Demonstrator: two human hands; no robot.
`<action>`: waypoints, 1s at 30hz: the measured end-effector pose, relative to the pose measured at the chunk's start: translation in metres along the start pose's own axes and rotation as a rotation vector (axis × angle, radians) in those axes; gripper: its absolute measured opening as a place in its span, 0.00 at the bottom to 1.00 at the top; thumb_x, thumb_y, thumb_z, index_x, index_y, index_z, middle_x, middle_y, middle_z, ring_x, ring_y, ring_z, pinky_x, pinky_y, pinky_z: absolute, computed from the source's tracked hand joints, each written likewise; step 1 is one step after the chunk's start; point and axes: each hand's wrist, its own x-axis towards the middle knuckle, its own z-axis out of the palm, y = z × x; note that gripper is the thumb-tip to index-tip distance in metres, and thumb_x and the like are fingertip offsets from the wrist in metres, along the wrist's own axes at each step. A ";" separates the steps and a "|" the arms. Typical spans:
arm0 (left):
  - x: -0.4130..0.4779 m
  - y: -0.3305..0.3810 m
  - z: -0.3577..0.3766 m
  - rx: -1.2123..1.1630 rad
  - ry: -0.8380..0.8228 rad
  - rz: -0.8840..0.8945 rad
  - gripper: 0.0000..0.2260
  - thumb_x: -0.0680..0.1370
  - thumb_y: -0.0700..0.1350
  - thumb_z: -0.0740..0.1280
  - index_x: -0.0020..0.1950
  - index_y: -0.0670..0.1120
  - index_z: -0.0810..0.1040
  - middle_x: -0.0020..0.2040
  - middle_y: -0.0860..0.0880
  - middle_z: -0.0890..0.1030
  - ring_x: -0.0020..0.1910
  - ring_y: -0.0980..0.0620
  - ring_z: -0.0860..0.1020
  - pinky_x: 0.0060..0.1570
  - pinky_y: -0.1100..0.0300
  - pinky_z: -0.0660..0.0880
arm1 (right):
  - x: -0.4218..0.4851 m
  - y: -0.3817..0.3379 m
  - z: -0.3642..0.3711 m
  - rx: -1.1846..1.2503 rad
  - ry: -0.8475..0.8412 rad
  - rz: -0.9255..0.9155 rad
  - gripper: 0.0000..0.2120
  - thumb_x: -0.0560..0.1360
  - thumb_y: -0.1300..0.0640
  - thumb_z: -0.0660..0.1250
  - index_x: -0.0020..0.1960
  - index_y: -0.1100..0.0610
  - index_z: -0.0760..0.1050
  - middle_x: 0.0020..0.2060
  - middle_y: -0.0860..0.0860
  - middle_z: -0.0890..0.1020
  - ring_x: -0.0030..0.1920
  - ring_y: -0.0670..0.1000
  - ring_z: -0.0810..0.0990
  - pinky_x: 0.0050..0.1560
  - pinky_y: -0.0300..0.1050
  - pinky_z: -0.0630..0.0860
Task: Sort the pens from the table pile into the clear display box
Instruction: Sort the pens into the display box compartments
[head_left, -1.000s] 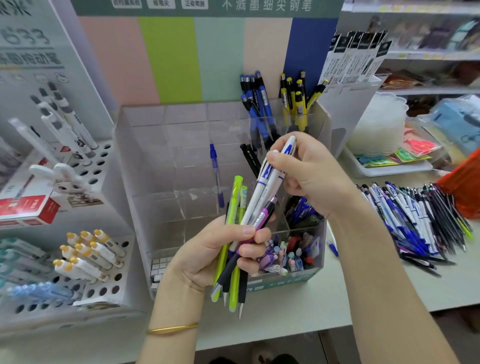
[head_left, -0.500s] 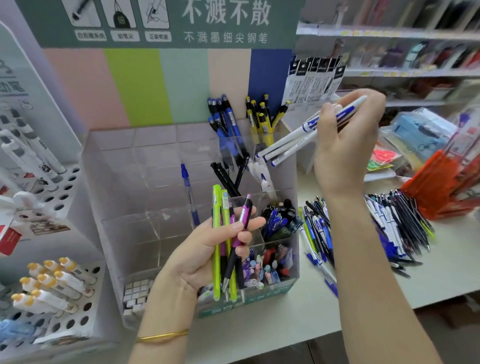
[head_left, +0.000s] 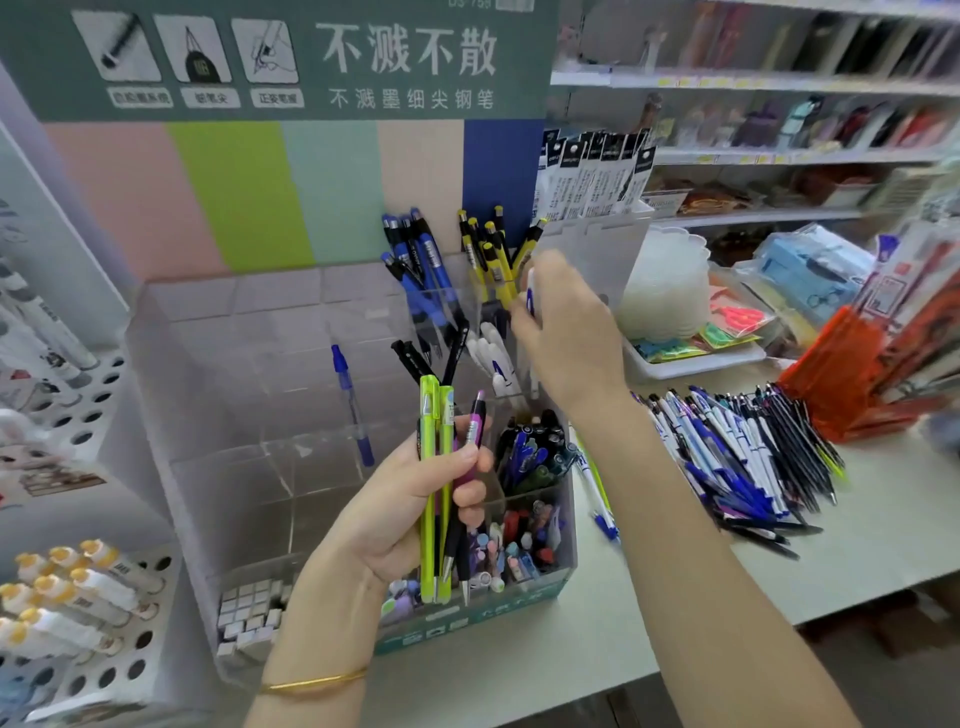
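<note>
**Held pens.** The right hand (head_left: 569, 332) is curled round white-and-blue pens (head_left: 530, 293). It is motion-blurred: one barrel shows, true count unreadable. They hang over the right-rear cells of the clear display box (head_left: 156, 374). The left hand (head_left: 395, 514) has its fingers (head_left: 470, 506) wrapped tight across a mixed bundle, tips down, in front of the box.

**Risks (judgement).**
- The target cell looks narrow and part-filled, so a tip could catch the divider and the pens splay or land with the neighbouring yellow ones.
- The left grip holds several slick barrels, and any slackening could let one slide out downward.

**Counts.**
- Left bundle: 2 lime-green pens (head_left: 431, 467), 1 magenta pen (head_left: 475, 426), at least 1 dark pen (head_left: 460, 543).
- White pens (head_left: 493, 358) just below the right fingers: about 4.
- Yellow-and-black pens (head_left: 493, 254) beside the right fingers: about 5.
- Blue pens (head_left: 421, 260) further left: about 5.
- Black pens (head_left: 415, 358) above the left fingers: 2.
- Lone blue capped pen (head_left: 350, 405): 1.
- Pile (head_left: 743, 457) on the worktop (head_left: 883, 519), right of the right forearm: too many to count.
</note>
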 end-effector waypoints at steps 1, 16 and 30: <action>0.000 0.000 -0.002 0.012 -0.005 0.018 0.20 0.73 0.37 0.67 0.64 0.42 0.69 0.38 0.46 0.75 0.27 0.54 0.71 0.27 0.62 0.72 | -0.002 0.000 0.003 -0.065 -0.041 -0.008 0.09 0.78 0.58 0.63 0.47 0.55 0.61 0.43 0.55 0.74 0.41 0.57 0.72 0.37 0.44 0.59; -0.023 -0.003 -0.007 0.016 -0.011 0.100 0.11 0.74 0.36 0.65 0.56 0.38 0.73 0.36 0.45 0.75 0.30 0.50 0.75 0.31 0.58 0.76 | -0.044 -0.048 -0.013 0.379 -0.243 -0.032 0.06 0.78 0.56 0.65 0.51 0.56 0.79 0.38 0.42 0.74 0.39 0.44 0.74 0.41 0.35 0.69; -0.082 -0.001 -0.044 0.368 0.280 0.265 0.11 0.73 0.37 0.68 0.51 0.40 0.70 0.39 0.42 0.71 0.26 0.54 0.67 0.25 0.62 0.66 | -0.062 -0.099 0.031 0.628 -0.837 0.078 0.10 0.76 0.57 0.68 0.55 0.52 0.71 0.41 0.49 0.77 0.29 0.46 0.76 0.29 0.42 0.74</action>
